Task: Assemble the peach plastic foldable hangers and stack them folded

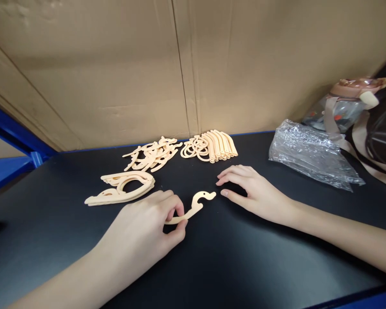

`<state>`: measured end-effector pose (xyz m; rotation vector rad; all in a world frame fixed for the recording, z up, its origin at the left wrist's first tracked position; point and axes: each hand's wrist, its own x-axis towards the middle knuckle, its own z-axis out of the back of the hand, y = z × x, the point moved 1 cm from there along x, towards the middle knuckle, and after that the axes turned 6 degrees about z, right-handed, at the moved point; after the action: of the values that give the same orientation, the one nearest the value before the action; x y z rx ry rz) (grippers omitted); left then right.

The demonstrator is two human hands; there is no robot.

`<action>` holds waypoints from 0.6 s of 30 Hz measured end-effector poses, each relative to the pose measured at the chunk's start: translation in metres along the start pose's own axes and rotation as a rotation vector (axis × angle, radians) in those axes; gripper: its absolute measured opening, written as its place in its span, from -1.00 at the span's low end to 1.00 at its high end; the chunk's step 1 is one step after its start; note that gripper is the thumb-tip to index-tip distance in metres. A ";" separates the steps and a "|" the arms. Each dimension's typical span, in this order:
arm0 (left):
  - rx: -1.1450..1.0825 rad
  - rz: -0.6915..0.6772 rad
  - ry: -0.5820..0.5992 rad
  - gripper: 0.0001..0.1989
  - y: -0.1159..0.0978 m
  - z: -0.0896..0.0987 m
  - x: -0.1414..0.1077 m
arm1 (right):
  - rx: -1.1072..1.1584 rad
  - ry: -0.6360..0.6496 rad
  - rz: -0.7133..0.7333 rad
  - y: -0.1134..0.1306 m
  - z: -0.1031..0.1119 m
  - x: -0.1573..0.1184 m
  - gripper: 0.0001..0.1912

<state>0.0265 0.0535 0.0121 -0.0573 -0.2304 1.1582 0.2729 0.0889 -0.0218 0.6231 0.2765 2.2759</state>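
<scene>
My left hand (154, 219) pinches a cream plastic folding-hanger piece (194, 209) between thumb and fingers. The hooked end, with a small hole, points right toward my other hand; the far end is hidden under my fingers. Just right of it, my right hand (247, 189) hovers or rests over the black table with fingers apart and nothing in them. Left of my left hand lies a stack of folded cream hangers (120, 189). Behind are a loose pile of similar hanger pieces (154, 154), a cluster of rings or hooks (196, 147) and a neat row of curved arms (219, 145).
A crumpled clear plastic bag (309, 154) lies on the black table (212, 266) at the right. Behind it stands a bottle (344, 107) with a strap, beside a dark brown bag (382, 133). Cardboard (116, 73) walls the back; a blue metal frame (16, 133) is at left.
</scene>
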 end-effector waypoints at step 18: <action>-0.117 0.122 0.196 -0.77 0.005 0.005 0.007 | -0.080 0.037 0.033 0.004 0.000 0.001 -0.80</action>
<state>0.0235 0.0614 0.0170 -0.2895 -0.1218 1.2511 0.2697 0.0869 -0.0202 0.5486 0.1939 2.3196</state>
